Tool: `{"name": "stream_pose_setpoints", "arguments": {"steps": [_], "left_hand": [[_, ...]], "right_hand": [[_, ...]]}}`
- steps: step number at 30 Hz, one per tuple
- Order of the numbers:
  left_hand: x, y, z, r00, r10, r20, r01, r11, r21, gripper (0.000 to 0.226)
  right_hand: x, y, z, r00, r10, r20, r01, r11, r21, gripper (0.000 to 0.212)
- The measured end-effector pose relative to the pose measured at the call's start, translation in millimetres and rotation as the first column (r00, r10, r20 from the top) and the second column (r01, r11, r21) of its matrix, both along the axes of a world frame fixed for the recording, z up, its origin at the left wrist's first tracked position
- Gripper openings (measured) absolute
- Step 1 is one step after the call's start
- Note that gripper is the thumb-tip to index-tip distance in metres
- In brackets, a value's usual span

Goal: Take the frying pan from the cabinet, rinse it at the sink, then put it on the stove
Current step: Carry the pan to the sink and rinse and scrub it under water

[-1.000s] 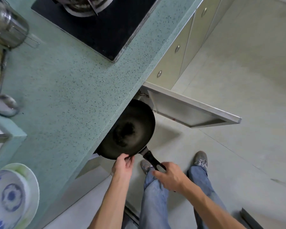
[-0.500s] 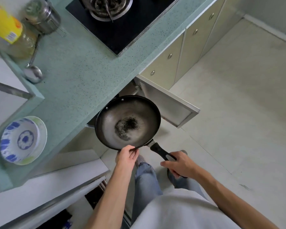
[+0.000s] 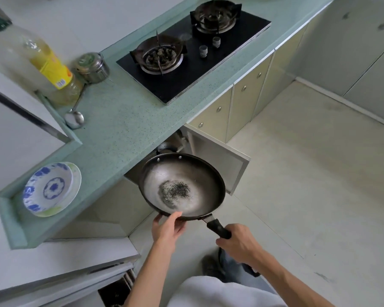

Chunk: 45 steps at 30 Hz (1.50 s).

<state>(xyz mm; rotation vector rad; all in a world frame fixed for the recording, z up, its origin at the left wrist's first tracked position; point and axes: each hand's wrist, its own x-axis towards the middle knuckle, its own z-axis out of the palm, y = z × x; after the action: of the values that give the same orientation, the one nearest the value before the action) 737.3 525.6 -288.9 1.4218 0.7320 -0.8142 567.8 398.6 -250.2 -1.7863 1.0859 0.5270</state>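
Observation:
The dark frying pan (image 3: 182, 185), worn grey inside with a black burnt patch in its middle, is held level in the air just outside the open cabinet (image 3: 164, 149) under the counter. My right hand (image 3: 237, 243) grips its black handle. My left hand (image 3: 167, 227) pinches the near rim, thumb on top. The black two-burner stove (image 3: 193, 56) lies on the counter at the far side. No sink is visible.
The open cabinet door (image 3: 222, 160) juts out to the right of the pan. On the green speckled counter (image 3: 120, 120) are a blue-and-white bowl (image 3: 51, 189), a ladle (image 3: 74, 118), a metal tin (image 3: 92, 67) and an oil bottle (image 3: 51, 69). Bare floor lies right.
The pan has come out from under the counter and risen clear of the cabinet, both hands keeping their hold. My view has lifted, so the whole stove now shows.

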Motion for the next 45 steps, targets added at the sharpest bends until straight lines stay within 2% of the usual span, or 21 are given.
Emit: {"name": "stream_pose_setpoints", "arguments": {"steps": [3, 6, 10, 13, 17, 19, 25, 29, 37, 42, 45], "left_hand": [[2, 15, 14, 0.991, -0.114, 0.070, 0.116, 0.993, -0.022, 0.042], [11, 28, 30, 0.976, -0.180, 0.122, 0.199, 0.967, -0.162, 0.052], [12, 32, 48, 0.946, -0.241, 0.216, 0.308, 0.875, -0.373, 0.043], [15, 21, 66, 0.916, -0.281, 0.287, 0.387, 0.806, -0.447, 0.041], [20, -2, 91, 0.883, -0.328, 0.336, 0.453, 0.782, -0.428, 0.055], [20, -18, 101, 0.880, -0.330, 0.340, 0.458, 0.777, -0.431, 0.057], [8, -78, 136, 0.804, -0.404, 0.437, 0.571, 0.730, -0.375, 0.084], [-7, -128, 150, 0.764, -0.439, 0.473, 0.622, 0.698, -0.356, 0.070], [-38, -262, 161, 0.732, -0.467, 0.496, 0.658, 0.674, -0.337, 0.075], [-65, -333, 164, 0.735, -0.469, 0.489, 0.668, 0.622, -0.408, 0.047], [-75, -358, 161, 0.750, -0.464, 0.471, 0.655, 0.615, -0.439, 0.048]], "right_hand": [[-21, 3, 14, 0.999, 0.005, 0.042, -0.004, 1.000, -0.025, 0.020], [-41, 6, 30, 0.995, -0.031, 0.091, 0.034, 0.999, -0.036, 0.019], [-58, 10, 48, 0.986, -0.087, 0.141, 0.093, 0.995, -0.036, 0.019], [-63, 7, 60, 0.977, -0.109, 0.183, 0.125, 0.989, -0.079, 0.025], [-68, -1, 79, 0.959, -0.152, 0.239, 0.182, 0.977, -0.108, 0.022], [-70, -8, 87, 0.941, -0.196, 0.276, 0.228, 0.970, -0.086, 0.023], [-88, -51, 100, 0.898, -0.288, 0.333, 0.322, 0.945, -0.051, 0.023], [-105, -96, 105, 0.880, -0.306, 0.364, 0.345, 0.937, -0.045, 0.023], [-144, -208, 123, 0.853, -0.346, 0.390, 0.389, 0.921, -0.034, 0.018], [-170, -278, 134, 0.875, -0.329, 0.354, 0.385, 0.918, -0.098, 0.016], [-177, -313, 134, 0.893, -0.301, 0.334, 0.368, 0.917, -0.156, 0.020]]}}
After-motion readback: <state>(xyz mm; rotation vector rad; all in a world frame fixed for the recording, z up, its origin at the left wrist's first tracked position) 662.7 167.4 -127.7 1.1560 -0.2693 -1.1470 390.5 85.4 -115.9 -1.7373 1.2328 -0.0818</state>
